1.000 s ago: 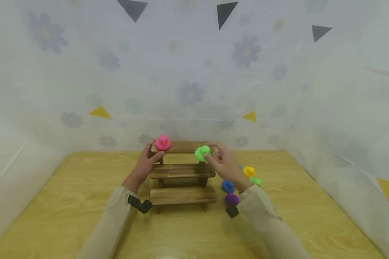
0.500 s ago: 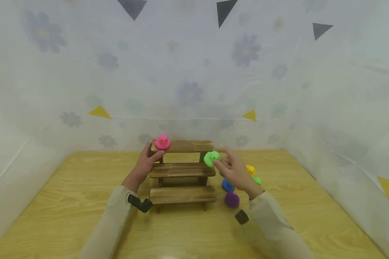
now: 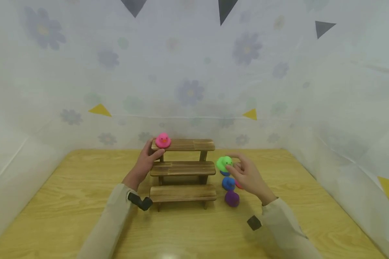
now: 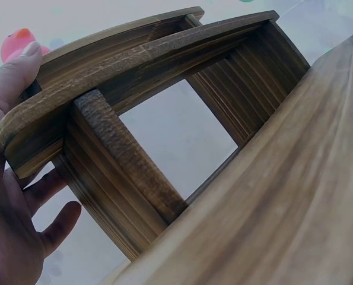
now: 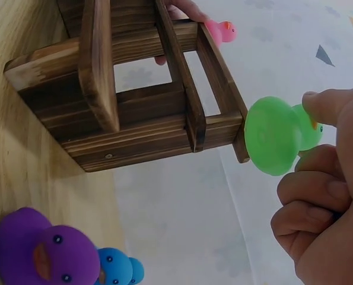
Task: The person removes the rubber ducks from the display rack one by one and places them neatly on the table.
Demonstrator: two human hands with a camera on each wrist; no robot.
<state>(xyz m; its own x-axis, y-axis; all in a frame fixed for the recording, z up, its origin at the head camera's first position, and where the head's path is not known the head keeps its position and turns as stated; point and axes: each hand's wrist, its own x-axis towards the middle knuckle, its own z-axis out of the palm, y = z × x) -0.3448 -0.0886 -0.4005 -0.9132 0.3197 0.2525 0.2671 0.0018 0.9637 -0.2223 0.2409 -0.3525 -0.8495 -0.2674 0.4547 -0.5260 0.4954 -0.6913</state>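
Observation:
A three-tier wooden stand (image 3: pixel 183 169) stands on the table, with a pink rubber duck (image 3: pixel 163 140) at the left end of its top tier. My left hand (image 3: pixel 146 158) holds the stand's upper left end; its thumb (image 4: pixel 25 66) lies over the edge near the pink duck. Right of the stand, my right hand (image 3: pixel 247 176) pinches a light green rubber duck (image 5: pixel 276 135) between thumb and finger, off the table. Below it sit a blue duck (image 3: pixel 228 183) and a purple duck (image 3: pixel 232 198), with a red one (image 3: pixel 238 184) partly hidden by the hand.
The wood-grain table (image 3: pixel 175 230) is enclosed by pale flower-printed sheeting (image 3: pixel 194 72) at the back and sides. In the right wrist view, blue ducks (image 5: pixel 114 266) sit behind the purple one. A dark wrist mount (image 3: pixel 140 201) sticks out from the left sleeve.
My right hand has moved right and slightly down, carrying the green duck from beside the top tier to above the other ducks. The left hand and the pink duck stay in place.

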